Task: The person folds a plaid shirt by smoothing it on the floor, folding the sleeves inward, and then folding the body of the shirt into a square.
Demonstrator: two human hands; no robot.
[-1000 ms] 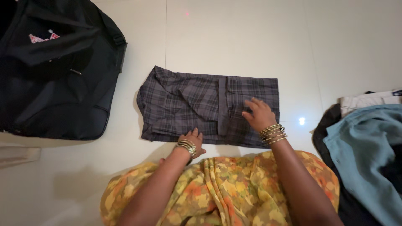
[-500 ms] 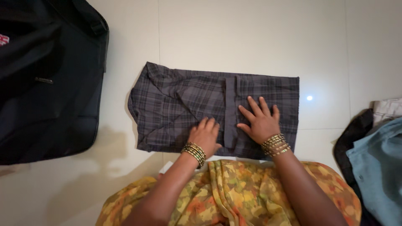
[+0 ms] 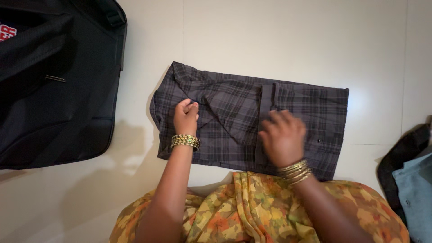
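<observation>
A large black bag [image 3: 54, 81] of smooth woven fabric, with a small metal zip pull, lies on the pale tiled floor [image 3: 270, 36] to the left, well apart from the work and blocking nothing. At the right edge a heap of clothes [image 3: 411, 180], dark cloth under a teal piece, sits near the lower right corner of the folded garment without touching it. The dark grey plaid shirt [image 3: 306, 105] lies flat on the floor straight ahead of the person, folded into a long rectangle with its collar end to the left and a button placket running across the middle. The left hand [image 3: 185, 118] rests on the collar end, its fingers [image 3: 191, 108] curled and pinching a fold of the cloth there. The right hand [image 3: 282, 137] is over the middle of the shirt near the placket, blurred; its fingers look loosely spread and grasp nothing, though whether they touch the cloth I cannot tell. Both wrists carry stacked gold bangles [image 3: 185, 141], and an orange and yellow patterned drape [image 3: 243, 211] covers the lap below.
</observation>
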